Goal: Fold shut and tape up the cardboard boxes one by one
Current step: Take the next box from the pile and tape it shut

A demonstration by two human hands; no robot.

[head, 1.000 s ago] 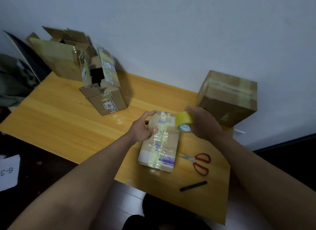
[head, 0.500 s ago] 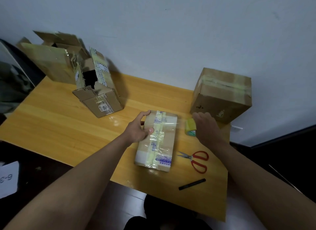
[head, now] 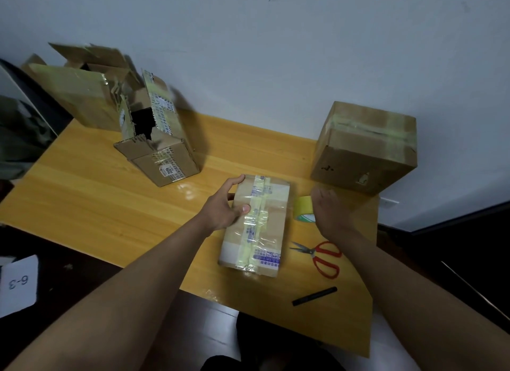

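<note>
Left to right. Far left, two open boxes: a large one (head: 74,94) against the wall, a smaller one (head: 158,147) leaning in front of it, flaps up, not yet closed.

Centre of the table (head: 82,199): the flat box (head: 258,224), flaps down, old yellowish tape along its length. Its long axis runs away from the person, slightly tilted.

Left hand (head: 223,207) sits on the box's left edge, thumb on top, fingers wrapped over the far-left corner, pinning it down.

Clear tape looks stretched across the box top toward the tape roll (head: 303,209), just off the box's right edge, so the strip runs across the long axis. Right hand (head: 331,213) is on the roll; the roll is mostly hidden behind the hand, fingers appear curled on it, low confidence.

Right of that: scissors (head: 323,257) and a black marker (head: 314,296) near the front edge, both closest to the right hand. Cutting likely comes next.

Far right, a box (head: 364,147) already taped.
</note>
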